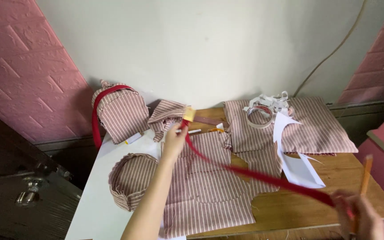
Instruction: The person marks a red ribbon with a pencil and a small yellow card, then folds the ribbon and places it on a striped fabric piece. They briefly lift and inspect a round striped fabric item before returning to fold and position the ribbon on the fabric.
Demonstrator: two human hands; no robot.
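Clearly the red ribbon [254,174] is light and limp (pulled taut); left hand [174,138] and right hand [361,215] pinch its ends.

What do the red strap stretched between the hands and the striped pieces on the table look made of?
The red strap looks like matte woven webbing or ribbon: flat, narrow, pulled taut. The striped pieces look like thin woven cotton-type fabric with fraying cut edges and soft folds. Exact fibres cannot be told.
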